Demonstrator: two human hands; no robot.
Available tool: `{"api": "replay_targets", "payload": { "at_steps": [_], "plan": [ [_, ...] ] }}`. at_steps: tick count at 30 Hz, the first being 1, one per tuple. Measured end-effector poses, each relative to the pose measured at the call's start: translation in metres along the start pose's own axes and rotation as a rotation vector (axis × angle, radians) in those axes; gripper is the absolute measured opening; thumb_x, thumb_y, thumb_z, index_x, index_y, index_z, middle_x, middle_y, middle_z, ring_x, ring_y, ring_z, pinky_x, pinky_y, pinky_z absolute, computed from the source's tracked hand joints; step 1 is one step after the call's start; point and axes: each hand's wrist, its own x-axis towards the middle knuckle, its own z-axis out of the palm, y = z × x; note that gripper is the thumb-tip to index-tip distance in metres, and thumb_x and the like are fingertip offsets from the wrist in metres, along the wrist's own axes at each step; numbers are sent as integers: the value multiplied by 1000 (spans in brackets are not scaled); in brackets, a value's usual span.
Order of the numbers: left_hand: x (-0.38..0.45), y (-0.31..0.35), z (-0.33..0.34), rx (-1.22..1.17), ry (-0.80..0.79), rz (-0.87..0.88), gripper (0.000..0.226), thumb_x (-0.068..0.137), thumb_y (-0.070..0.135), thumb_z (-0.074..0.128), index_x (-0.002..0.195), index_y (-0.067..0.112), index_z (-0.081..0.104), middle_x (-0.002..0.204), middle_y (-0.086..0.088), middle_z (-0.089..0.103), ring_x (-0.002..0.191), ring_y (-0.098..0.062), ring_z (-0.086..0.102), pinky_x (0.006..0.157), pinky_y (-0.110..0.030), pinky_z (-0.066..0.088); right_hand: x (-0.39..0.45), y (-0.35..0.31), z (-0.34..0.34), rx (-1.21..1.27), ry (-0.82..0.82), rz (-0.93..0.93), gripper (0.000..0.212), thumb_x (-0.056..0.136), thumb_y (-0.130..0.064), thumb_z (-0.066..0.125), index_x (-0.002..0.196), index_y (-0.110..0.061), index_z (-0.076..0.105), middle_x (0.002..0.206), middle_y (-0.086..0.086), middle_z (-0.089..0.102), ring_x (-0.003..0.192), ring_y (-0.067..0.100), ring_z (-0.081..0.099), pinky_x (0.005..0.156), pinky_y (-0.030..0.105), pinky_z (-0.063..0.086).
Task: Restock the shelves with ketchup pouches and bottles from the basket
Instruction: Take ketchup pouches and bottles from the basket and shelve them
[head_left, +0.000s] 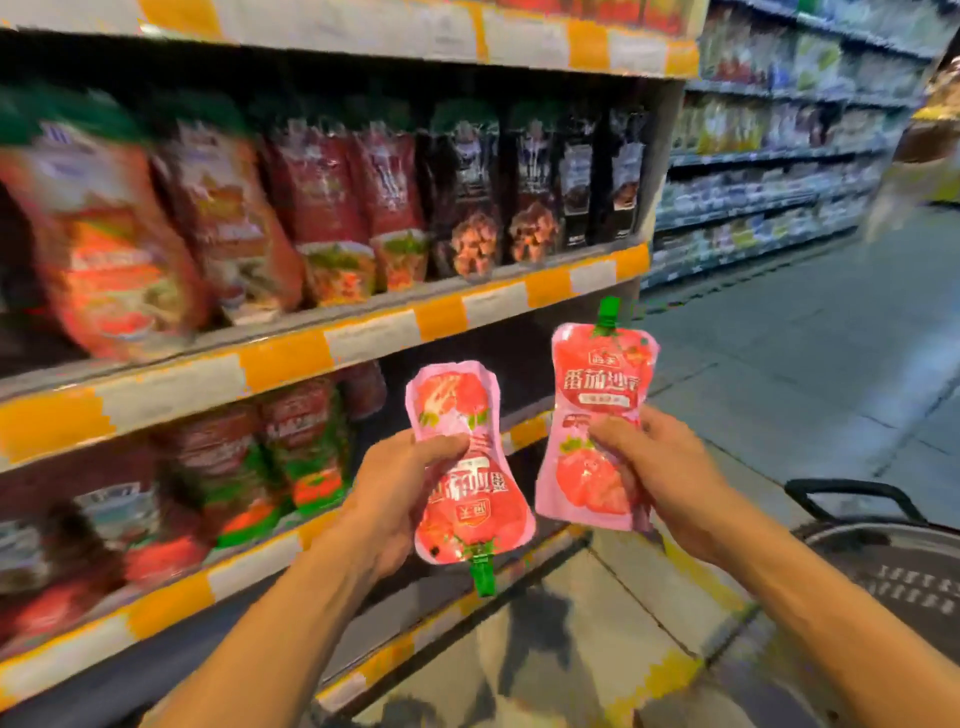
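Before supermarket shelves (291, 358), two pink ketchup pouches held up: upside-down pouch (465, 467) pinched mid-body by left hand (395, 493), upright pouch (597, 431) pinched by right hand (654, 467). Pouches judged soft, light, slippery; waist grip advised. Basket (883, 551) at right.

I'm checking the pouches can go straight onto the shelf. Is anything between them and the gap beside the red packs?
Nothing visible. The left pouch and right pouch face the dark gap with open air between.

Dim store light, heavy motion blur on shelves (291, 358), blocky compression, wide-angle bending at edges.
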Motion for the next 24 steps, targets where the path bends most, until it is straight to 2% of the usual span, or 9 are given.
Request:
{"api": "replay_targets", "payload": {
  "at_steps": [3,6,10,13,15,18,20,22,24],
  "plan": [
    [6,-9,-37,-4,31,11,27,81,11,78,105,2,70,94,-21,75,81,-35,73,79,-50,61,20,14,40,-19,-89,17,14,96,-15,65,107,-8,69,92,8,78,76,21,75,59,24,57],
    [10,-31,-66,8,59,31,30,79,13,79,107,5,71,95,-19,76,82,-34,75,70,-41,61,40,38,69,-27,-141,23,15,94,-20,69,106,-13,69,90,4,79,78,17,76,58,22,57],
    [13,-58,-99,42,94,43,32,78,10,79,109,9,72,97,-15,77,84,-32,75,64,-34,58,73,75,98,-37,-182,38,16,90,-24,74,105,-19,71,98,1,79,89,17,76,68,25,60],
    [17,-64,-118,40,100,30,40,71,13,82,109,11,72,99,-14,77,85,-31,75,63,-32,58,104,93,120,-55,-195,53,22,88,-26,77,108,-17,71,99,1,79,92,19,76,78,35,60],
    [20,-64,-126,35,109,18,48,64,18,83,109,11,72,99,-13,77,85,-31,75,63,-32,58,123,101,136,-61,-220,55,20,88,-24,77,106,-17,72,97,1,79,90,19,76,76,34,59],
    [25,-64,-134,57,124,4,55,57,28,84,110,15,71,99,-9,78,85,-27,76,62,-30,58,149,106,160,-53,-199,31,13,86,-18,76,98,-16,72,88,2,79,81,17,76,65,28,58],
    [30,-64,-137,61,131,5,61,52,31,85,110,18,71,99,-6,78,85,-25,76,60,-28,58,165,102,173,-37,-175,1,12,82,-14,74,94,-15,74,84,3,78,77,18,76,62,29,59],
    [35,-66,-138,65,137,0,66,48,31,86,111,17,70,99,-6,78,85,-24,76,60,-28,57,180,93,184,4,-162,-45,13,79,-14,77,92,-17,75,85,3,78,77,19,75,66,34,61],
    [38,-69,-139,71,137,-10,67,47,28,86,111,15,70,99,-6,78,86,-23,76,63,-28,56,191,88,196,40,-164,-61,22,80,-11,81,100,-15,74,92,5,78,82,20,74,71,35,61]
  ]
}}
